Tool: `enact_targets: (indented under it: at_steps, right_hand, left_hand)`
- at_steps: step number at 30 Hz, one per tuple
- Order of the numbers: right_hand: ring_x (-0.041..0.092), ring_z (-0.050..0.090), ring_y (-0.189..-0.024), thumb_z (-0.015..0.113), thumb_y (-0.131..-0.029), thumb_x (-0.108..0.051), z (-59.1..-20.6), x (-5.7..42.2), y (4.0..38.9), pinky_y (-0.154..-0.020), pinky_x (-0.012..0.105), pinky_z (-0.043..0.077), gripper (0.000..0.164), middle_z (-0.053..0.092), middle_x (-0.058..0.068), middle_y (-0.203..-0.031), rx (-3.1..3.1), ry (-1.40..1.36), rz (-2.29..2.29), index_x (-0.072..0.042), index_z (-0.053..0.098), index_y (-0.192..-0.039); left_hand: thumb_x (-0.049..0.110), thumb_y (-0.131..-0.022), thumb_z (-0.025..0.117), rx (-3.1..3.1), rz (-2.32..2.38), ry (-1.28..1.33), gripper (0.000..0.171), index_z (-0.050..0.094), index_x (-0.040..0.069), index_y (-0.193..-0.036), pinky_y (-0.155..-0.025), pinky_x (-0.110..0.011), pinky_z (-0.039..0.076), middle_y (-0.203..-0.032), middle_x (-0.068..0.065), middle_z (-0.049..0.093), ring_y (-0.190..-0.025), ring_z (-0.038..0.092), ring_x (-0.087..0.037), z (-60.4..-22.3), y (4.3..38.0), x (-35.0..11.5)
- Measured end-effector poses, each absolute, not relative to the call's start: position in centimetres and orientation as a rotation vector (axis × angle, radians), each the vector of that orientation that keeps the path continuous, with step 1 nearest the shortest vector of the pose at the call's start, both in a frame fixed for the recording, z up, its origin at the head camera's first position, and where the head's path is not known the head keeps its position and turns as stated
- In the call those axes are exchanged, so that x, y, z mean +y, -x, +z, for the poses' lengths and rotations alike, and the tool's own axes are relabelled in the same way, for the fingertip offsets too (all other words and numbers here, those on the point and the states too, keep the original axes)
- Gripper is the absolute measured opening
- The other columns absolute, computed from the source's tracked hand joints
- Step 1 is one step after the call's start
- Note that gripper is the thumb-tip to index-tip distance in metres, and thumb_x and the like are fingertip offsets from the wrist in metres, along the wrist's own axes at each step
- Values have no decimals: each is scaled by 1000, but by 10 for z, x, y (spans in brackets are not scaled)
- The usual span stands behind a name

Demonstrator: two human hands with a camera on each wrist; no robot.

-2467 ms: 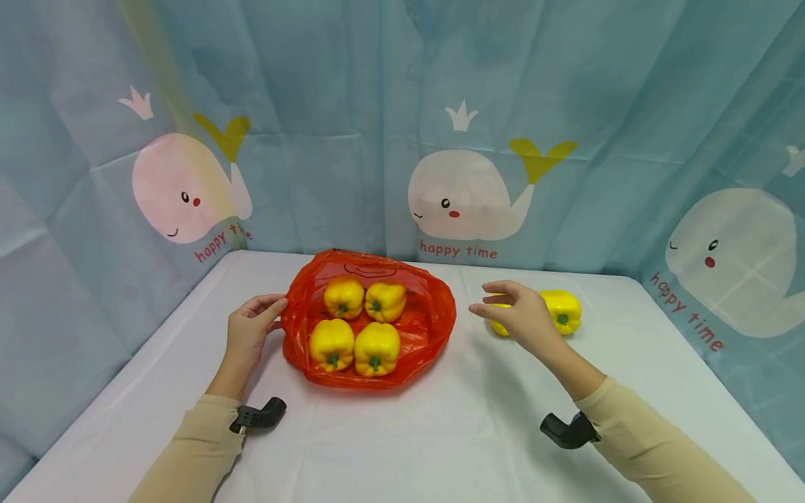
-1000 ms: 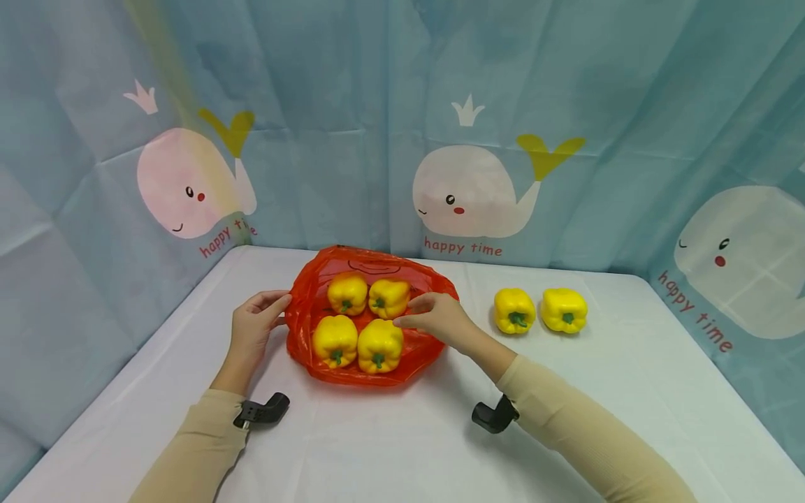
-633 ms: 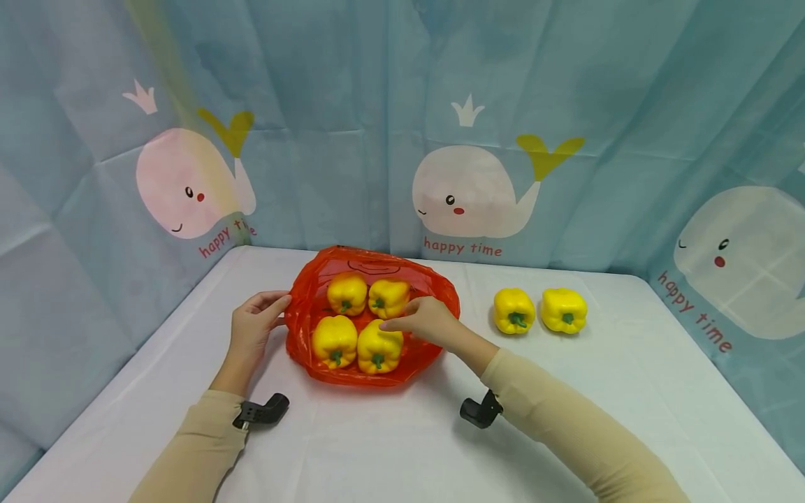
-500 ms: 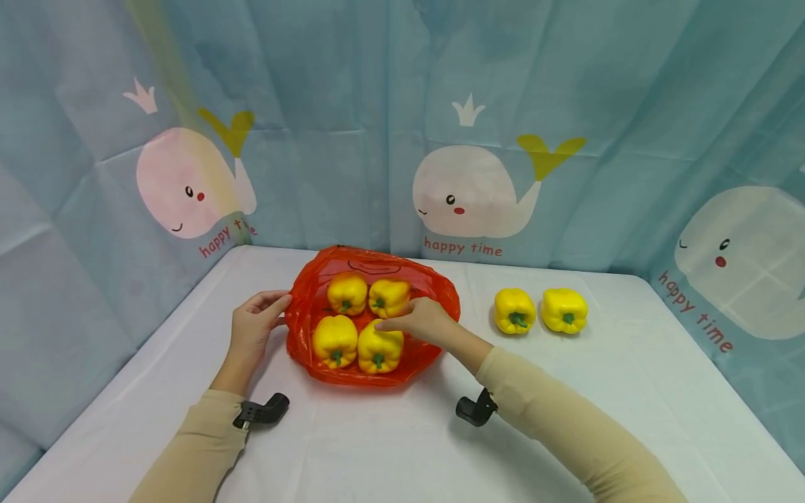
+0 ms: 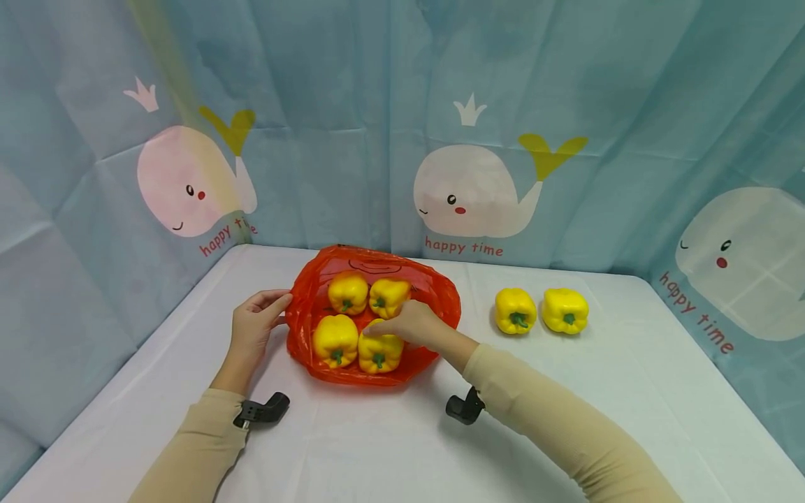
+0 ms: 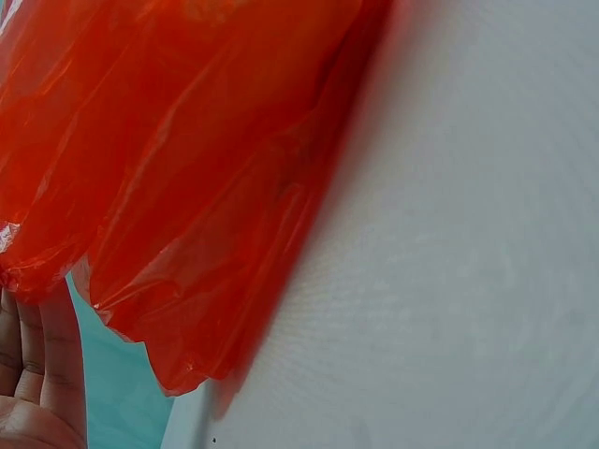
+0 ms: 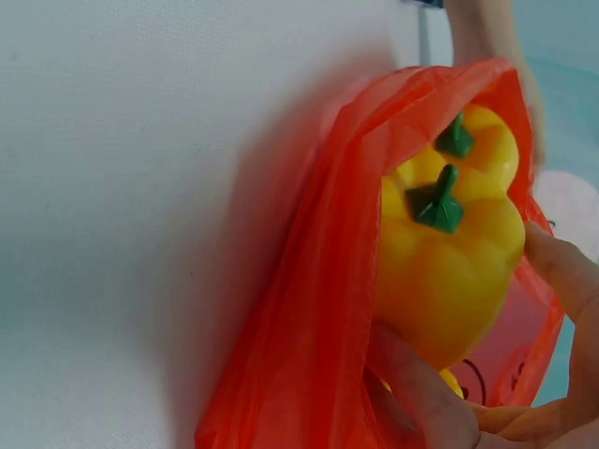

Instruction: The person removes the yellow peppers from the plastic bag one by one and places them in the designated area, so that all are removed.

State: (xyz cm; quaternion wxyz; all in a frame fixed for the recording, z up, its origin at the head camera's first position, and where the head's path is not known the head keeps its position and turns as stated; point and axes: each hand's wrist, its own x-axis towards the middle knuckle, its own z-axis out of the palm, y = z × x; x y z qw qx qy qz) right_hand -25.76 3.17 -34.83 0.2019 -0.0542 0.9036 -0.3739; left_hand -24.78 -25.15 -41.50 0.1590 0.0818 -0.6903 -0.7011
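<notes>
A red plastic bag (image 5: 424,360) lies with its mouth wide, several yellow bell peppers inside. At its left rim my left hand (image 5: 251,328) pinches the plastic; the left wrist view shows its fingers (image 6: 61,355) under the bag's edge. My right hand (image 5: 420,325) reaches into the bag at the front right bell pepper (image 5: 380,355). In the right wrist view, the thumb and fingers lie on opposite sides of that pepper (image 7: 449,271), holding it. Its green stem points toward me. The fingers on its far side are partly hidden by the bag.
Two more yellow bell peppers, one (image 5: 515,311) beside the other (image 5: 564,311), sit on the white-covered table (image 5: 377,447) to the right of the bag. A blue curtain (image 5: 352,181) with whale prints hangs behind the table.
My right hand has come left from the two peppers on the table into the bag and settled round the front right pepper. My left hand has stayed at the bag's rim.
</notes>
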Motion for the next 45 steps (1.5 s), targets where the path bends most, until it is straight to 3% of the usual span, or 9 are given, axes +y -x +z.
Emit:
enact_targets:
  at_steps: [18,29,34,41,45]
  right_hand:
    - [20,58,-100,85,-72,-52,-348,25,253,-85,35,57,77,63,5,-106,2529,194,-1011,-4,55,-124]
    - [24,57,-111,86,-70,-51,-351,23,252,-99,42,54,88,63,8,-118,2556,230,-1020,-4,50,-134]
    - [22,58,-108,87,-69,-50,-351,25,252,-94,39,56,84,64,6,-114,2545,236,-1034,-5,52,-131]
    - [18,61,-95,87,-69,-51,-339,36,252,-77,32,59,66,63,5,-102,2520,208,-1057,-7,60,-110]
    - [18,63,-93,86,-70,-50,-329,45,250,-74,32,61,61,62,6,-105,2499,200,-1093,-8,64,-108]
  left_hand:
    - [33,-90,73,-1981,-1988,-246,22,72,15,-104,-71,-16,59,-86,17,72,-78,68,-2,-416,247,-251]
    - [32,-91,73,-1988,-1975,-237,22,72,15,-104,-70,-15,58,-85,17,72,-77,68,-2,-416,248,-251]
    - [31,-91,73,-1973,-1993,-235,19,72,16,-102,-70,-15,58,-85,17,72,-76,68,-1,-416,248,-251]
    - [32,-91,73,-1977,-1983,-229,20,72,15,-102,-70,-15,58,-85,17,72,-77,67,-1,-416,248,-251]
    - [30,-91,73,-1961,-1993,-220,18,73,16,-100,-69,-15,58,-84,17,72,-77,67,-2,-416,248,-252]
